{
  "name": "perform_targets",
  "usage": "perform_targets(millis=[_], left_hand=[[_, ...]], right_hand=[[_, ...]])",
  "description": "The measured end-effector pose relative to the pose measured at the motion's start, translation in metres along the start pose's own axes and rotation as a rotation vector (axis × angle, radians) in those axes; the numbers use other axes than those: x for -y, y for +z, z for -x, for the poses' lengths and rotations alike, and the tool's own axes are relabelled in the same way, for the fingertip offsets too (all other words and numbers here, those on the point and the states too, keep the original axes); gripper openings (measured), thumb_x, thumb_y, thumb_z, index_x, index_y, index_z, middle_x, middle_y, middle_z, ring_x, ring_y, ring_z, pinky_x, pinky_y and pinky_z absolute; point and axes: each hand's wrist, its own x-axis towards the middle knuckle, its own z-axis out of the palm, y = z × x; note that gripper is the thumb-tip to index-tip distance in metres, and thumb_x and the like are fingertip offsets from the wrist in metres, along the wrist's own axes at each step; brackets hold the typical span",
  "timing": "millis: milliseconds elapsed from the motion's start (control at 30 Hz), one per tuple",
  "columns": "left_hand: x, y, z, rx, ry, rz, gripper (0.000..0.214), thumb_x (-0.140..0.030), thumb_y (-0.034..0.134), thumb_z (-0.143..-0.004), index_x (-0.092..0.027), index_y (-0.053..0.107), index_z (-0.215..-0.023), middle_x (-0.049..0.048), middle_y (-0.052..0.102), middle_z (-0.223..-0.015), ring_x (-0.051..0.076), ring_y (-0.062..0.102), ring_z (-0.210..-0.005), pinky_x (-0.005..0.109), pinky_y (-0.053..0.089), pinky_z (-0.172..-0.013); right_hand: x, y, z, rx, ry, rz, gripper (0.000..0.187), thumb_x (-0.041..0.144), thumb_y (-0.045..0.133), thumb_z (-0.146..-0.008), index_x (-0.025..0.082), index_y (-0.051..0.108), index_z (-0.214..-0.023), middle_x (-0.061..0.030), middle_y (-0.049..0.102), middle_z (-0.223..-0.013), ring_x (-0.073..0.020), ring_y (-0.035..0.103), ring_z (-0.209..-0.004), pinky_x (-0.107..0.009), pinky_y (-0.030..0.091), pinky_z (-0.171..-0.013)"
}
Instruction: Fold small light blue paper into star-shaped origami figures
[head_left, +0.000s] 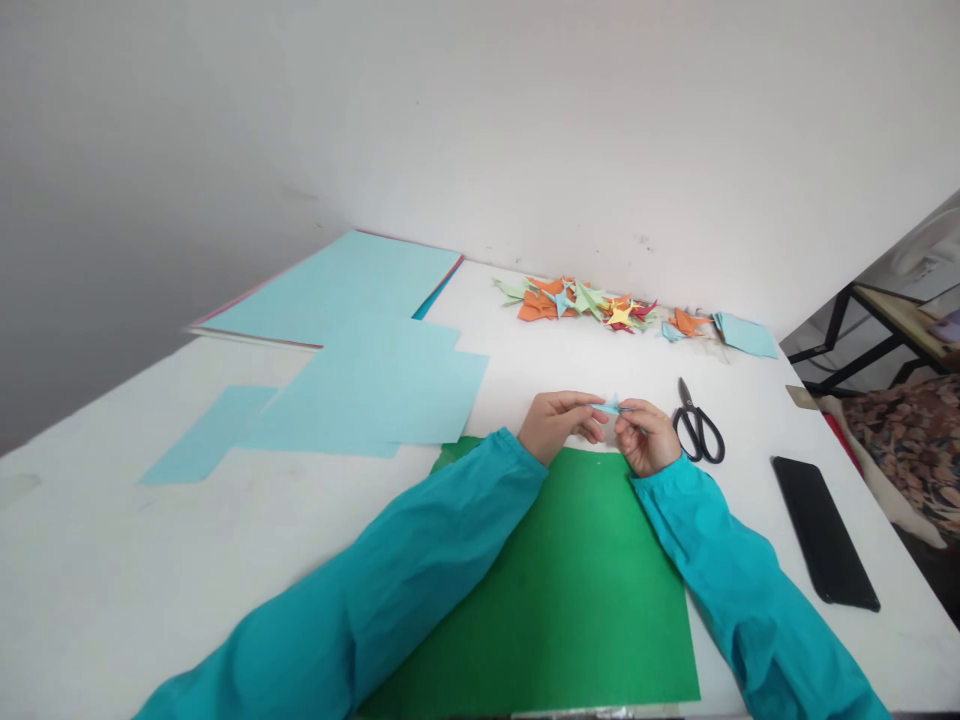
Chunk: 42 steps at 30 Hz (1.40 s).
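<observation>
A small folded piece of light blue paper (pixel 610 406) is pinched between my two hands, above the far edge of a green sheet (pixel 585 580). My left hand (pixel 562 422) grips its left end between thumb and fingers. On the other end, my right hand (pixel 645 438) is closed with thumb and forefinger together. The fingers partly cover the paper, so its exact folded shape is hard to make out. Black-handled scissors (pixel 697 425) lie just right of my right hand, tips pointing away.
Large light blue sheets (pixel 375 390) overlap at the left, by a bigger paper stack (pixel 337 285). Along the wall lie several folded paper figures (pixel 589 298) in orange, green, yellow and red, and a pile of light blue squares (pixel 746 335). A black phone (pixel 823 530) rests at the right edge.
</observation>
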Motion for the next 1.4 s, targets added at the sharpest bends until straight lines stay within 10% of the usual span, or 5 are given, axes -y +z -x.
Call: perform_targets(millis=[1400], left_hand=[[-0.0059, 0.0035, 0.0003, -0.068, -0.024, 0.024, 0.02, -0.017, 0.061, -0.06, -0.006, 0.063, -0.077, 0.0068, 0.066, -0.059, 0.016, 0.061, -0.046, 0.028, 0.048, -0.046]], right_hand=[[-0.0007, -0.0024, -0.0018, -0.018, -0.018, -0.011, 0.01, 0.01, 0.058, -0.058, 0.015, 0.062, -0.066, 0.0008, 0.061, -0.042, -0.007, 0.047, -0.027, -0.014, 0.038, -0.027]])
